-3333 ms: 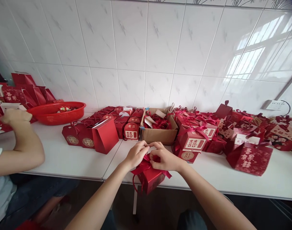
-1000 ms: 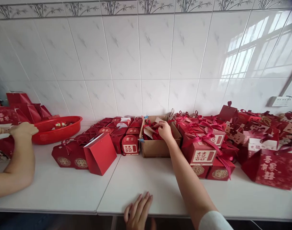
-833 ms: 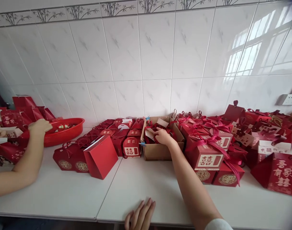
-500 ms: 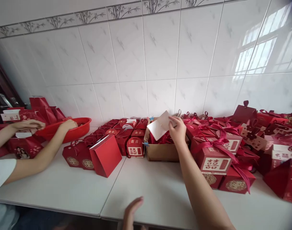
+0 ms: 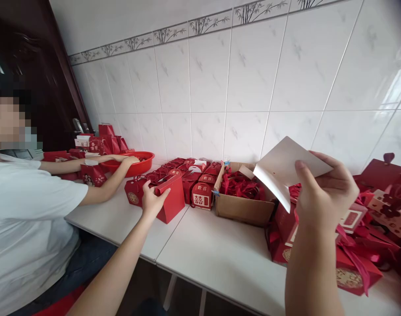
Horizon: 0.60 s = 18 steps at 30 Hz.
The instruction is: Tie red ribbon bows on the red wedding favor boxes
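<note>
My right hand [image 5: 325, 188] is raised at the right, thumb and fingers closed on a folded white card [image 5: 282, 162]. At the left, my left hand [image 5: 153, 199] grips the upper edge of a plain red box [image 5: 172, 202], its thumb on one side and fingers on the other. Between the hands stands an open cardboard box [image 5: 243, 211] with dark red ribbons [image 5: 241, 185] in it and small blue clips on its rim. Several small red boxes with gold and white print [image 5: 201, 195] sit close behind the plain red one.
A person in a white shirt [image 5: 38, 206] sits at the left, one hand in a red basin [image 5: 144, 163]. More red boxes [image 5: 110, 142] stand beyond it. Ribboned red boxes [image 5: 355, 263] crowd the right side of the white table [image 5: 213, 241]. A tiled wall runs behind.
The view has turned left. My right hand has lifted the card away from above the cardboard box. My left hand has reached forward from the table's front edge and taken hold of the plain red box.
</note>
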Motion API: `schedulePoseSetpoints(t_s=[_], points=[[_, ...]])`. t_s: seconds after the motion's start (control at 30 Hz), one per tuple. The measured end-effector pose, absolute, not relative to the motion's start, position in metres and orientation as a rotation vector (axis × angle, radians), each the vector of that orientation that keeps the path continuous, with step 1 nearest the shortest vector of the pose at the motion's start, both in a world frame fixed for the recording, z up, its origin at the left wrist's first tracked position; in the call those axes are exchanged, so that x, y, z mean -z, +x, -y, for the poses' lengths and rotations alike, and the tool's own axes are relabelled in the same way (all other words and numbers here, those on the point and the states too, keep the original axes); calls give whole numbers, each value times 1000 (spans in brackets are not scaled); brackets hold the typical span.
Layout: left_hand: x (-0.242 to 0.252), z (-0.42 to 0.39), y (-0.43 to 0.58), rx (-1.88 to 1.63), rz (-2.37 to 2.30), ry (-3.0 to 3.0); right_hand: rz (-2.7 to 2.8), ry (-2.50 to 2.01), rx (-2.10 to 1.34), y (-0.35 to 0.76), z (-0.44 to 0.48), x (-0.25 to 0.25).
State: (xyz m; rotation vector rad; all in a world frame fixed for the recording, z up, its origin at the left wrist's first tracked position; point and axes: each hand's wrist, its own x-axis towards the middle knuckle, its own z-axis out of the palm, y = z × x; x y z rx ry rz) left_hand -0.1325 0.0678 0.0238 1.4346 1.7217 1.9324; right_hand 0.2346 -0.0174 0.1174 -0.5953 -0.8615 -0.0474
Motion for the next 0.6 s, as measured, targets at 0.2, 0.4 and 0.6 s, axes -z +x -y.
schedulePoseSetpoints(t_s=[0.2, 0.4, 0.6], points=[[-15, -44, -112, -1847, -1459, 1402, 798, -420, 138, 235, 37, -127], [-6, 0, -76, -1804, -1185, 1386, 853, -431, 91, 225, 47, -127], [9, 20, -40, -1625, -1152, 1534, 1154, -390, -57, 212, 31, -121]])
